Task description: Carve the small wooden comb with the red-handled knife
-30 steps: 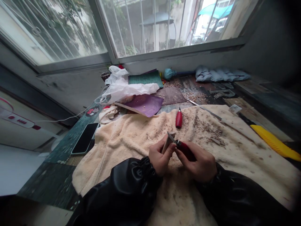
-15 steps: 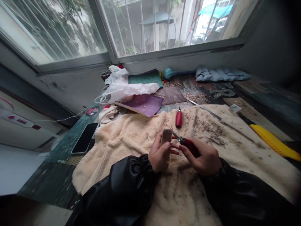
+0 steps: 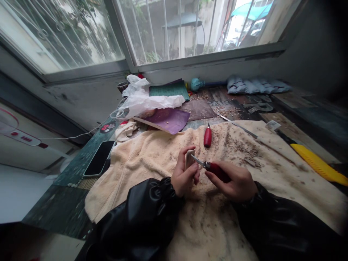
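- A barred window runs across the back of the scene, above a worn, teal-painted tabletop.
- A cream towel covers most of the near tabletop and lies under both arms.
- Two glossy black sleeves, the left sleeve and the right sleeve, reach in from the bottom edge and meet over the middle of the towel.
- A white plastic bag lies crumpled under the window, overlapping a purple sheet, with a green mat just behind.
- A blue-grey cloth lies bunched along the far right wall.
- A yellow ridged object lies at the towel's right edge.
- A dark phone lies face up on the bare tabletop, just left of the towel.
- The left hand is closed around a pale piece of wood, held upright just above the towel's centre, fingers wrapped round its far side.
- The right hand is clenched on the red handle of a carving knife, whose short blade points left and meets the piece of wood.
- A second red-handled tool lies on the towel beyond the hands, well apart from them, tip pointing to the window.
- Brown wood shavings speckle the towel, thickest to the right of that tool.
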Tool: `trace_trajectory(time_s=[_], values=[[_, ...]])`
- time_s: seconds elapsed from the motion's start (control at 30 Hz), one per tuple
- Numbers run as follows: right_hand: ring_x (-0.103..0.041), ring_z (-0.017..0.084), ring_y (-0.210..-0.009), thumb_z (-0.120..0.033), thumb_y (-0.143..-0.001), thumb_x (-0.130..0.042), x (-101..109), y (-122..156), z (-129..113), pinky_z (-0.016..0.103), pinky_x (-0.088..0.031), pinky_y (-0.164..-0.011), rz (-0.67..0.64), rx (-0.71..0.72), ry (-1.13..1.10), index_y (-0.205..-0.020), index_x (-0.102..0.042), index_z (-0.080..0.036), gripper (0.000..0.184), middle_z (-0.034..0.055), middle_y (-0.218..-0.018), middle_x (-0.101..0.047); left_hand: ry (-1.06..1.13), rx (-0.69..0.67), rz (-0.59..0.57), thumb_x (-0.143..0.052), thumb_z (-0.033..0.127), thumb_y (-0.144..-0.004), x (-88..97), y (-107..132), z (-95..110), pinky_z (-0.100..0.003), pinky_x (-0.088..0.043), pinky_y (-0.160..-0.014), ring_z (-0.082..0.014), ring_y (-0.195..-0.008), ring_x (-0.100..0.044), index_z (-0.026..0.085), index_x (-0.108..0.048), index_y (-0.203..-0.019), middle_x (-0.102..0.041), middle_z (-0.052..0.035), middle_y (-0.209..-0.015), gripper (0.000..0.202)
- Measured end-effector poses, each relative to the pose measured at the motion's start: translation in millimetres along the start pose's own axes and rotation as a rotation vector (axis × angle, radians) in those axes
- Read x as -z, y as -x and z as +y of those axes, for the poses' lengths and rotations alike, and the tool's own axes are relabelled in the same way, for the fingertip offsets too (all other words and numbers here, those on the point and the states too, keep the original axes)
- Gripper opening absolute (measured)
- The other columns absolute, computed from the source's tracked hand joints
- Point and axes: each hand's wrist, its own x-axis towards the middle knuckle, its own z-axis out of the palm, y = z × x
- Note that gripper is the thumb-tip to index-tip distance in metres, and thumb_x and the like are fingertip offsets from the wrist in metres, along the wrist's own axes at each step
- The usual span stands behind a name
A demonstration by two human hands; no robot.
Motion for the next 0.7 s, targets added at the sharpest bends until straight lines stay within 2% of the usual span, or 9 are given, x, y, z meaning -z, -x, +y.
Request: trace_trajectory(time_s=[0.1, 0.37, 0.47, 0.7], values=[[-0.048, 0.007, -0.044, -0.037, -0.080, -0.053, 0.7, 0.4, -0.5, 0.018, -0.035, -0.045, -0.060, 0.037, -0.008, -0.073, -0.058, -0.017, 0.022, -0.0019, -0.054, -0.055, -0.039, 0.050, -0.037, -0.059, 0.023, -0.070, 3.8, 1.8, -0.7, -0.015, -0.027, -0.039, -0.0031, -0.046, -0.036, 0.028, -0.034, -0.119, -0.041, 0.0034, -0.075, 0.055], [-0.048, 0.007, -0.044, -0.036, -0.080, -0.053, 0.7, 0.5, 4.1, 0.019, -0.035, -0.045, -0.079, 0.075, 0.025, -0.074, -0.058, -0.017, 0.020, -0.0024, -0.054, -0.054, -0.137, 0.117, -0.089, -0.055, 0.028, -0.078, 6.5, 3.1, 2.1, -0.014, -0.027, -0.039, -0.0022, -0.047, -0.034, 0.035, -0.034, -0.126, -0.042, 0.0022, -0.079, 0.053], [-0.049, 0.007, -0.045, -0.035, -0.079, -0.055, 0.6, 0.8, 5.7, 0.018, -0.035, -0.045, -0.061, 0.092, 0.033, -0.076, -0.058, -0.017, 0.019, -0.0033, -0.054, -0.054, -0.117, 0.145, -0.094, -0.056, 0.030, -0.079, 6.5, 2.9, 1.1, -0.013, -0.026, -0.039, -0.0018, -0.048, -0.034, 0.035, -0.037, -0.124, -0.042, 0.0023, -0.079, 0.050], [-0.051, 0.007, -0.046, -0.035, -0.078, -0.056, 0.2, 0.2, 4.2, 0.018, -0.036, -0.046, -0.028, 0.090, 0.055, -0.076, -0.058, -0.018, 0.018, -0.0031, -0.056, -0.056, -0.123, 0.156, -0.105, -0.055, 0.036, -0.079, 9.1, 2.1, -4.6, -0.013, -0.026, -0.039, -0.0031, -0.046, -0.035, 0.029, -0.038, -0.122, -0.037, 0.0052, -0.065, 0.046]])
